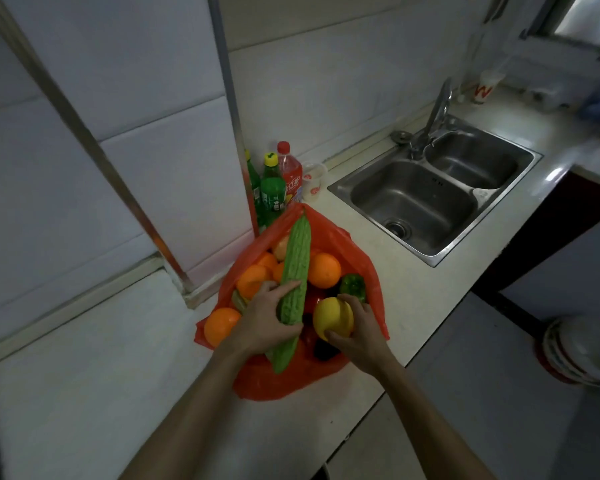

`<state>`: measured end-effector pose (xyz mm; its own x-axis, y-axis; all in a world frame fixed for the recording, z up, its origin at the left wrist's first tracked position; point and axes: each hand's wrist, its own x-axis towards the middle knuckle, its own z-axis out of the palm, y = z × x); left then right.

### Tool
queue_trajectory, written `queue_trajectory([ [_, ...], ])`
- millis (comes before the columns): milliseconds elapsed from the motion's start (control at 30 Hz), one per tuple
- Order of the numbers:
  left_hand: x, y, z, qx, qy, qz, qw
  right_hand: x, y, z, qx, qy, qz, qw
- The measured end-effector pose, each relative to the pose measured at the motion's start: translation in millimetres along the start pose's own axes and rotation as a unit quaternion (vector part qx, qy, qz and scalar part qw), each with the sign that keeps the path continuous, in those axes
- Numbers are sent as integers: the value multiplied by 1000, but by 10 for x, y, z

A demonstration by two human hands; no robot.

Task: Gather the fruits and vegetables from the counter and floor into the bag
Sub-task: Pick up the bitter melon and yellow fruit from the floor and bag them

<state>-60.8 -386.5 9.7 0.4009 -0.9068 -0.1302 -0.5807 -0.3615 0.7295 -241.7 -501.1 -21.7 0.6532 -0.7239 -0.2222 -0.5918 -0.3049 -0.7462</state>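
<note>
— Over the mouth of the red bag point(329, 379), what were the two hands doing?

— Both were loaded. The left hand point(262, 322) had its fingers point(284, 289) wrapped around the lower half of a long green bitter gourd point(296, 271). The right hand point(359, 329) was clasped around a yellow fruit point(332, 317), thumb under it, fingers over the top.

— How did the gourd lie?

— Its long axis ran away from the person, from the near edge of the bag up past the far rim, tilted a little to the right. It lay across the pile instead of down in it, and the far tip stuck out beyond the plastic. I judged it would have to be tipped or turned to go down among the rest.

— And the yellow fruit?

— Just right of the gourd, over the bag's near right part, beside a green pepper point(353, 287). The right hand only needed to let it drop.

— What was already in the bag?

— Several oranges point(323, 270), the pepper, something dark and something red underneath that I couldn't name. One orange point(220, 323) sat at the left rim, whether inside or outside I couldn't tell.

— Anything left on the desk point(84, 358)?

— No produce that I could see. Bottles point(272, 188) and a cup stood behind the bag, a double sink point(430, 195) to the right.
</note>
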Motion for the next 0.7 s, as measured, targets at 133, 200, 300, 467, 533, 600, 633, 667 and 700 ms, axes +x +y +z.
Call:
queue_trajectory([
  [133,22,79,230,19,17,-5,1000,-24,71,-11,-2,8,22,1000],
  [200,41,103,311,39,29,-12,999,-24,81,-19,-5,15,34,999],
  [300,64,153,414,106,37,-22,993,-1,63,-12,-9,38,44,998],
  [467,63,184,472,195,37,-40,979,9,26,-1,-43,58,43,996],
  [533,38,156,427,191,34,-39,980,-20,27,-27,-48,58,43,996],
  [600,13,109,355,167,26,-35,985,-52,37,-51,-52,55,43,996],
  [633,2,86,314,157,23,-35,987,-70,33,-64,-55,54,44,996],
  [667,-11,68,270,151,23,-34,988,-86,22,-74,-56,52,45,996],
  [700,-27,54,226,151,24,-30,988,-101,8,-85,-58,51,44,996],
])
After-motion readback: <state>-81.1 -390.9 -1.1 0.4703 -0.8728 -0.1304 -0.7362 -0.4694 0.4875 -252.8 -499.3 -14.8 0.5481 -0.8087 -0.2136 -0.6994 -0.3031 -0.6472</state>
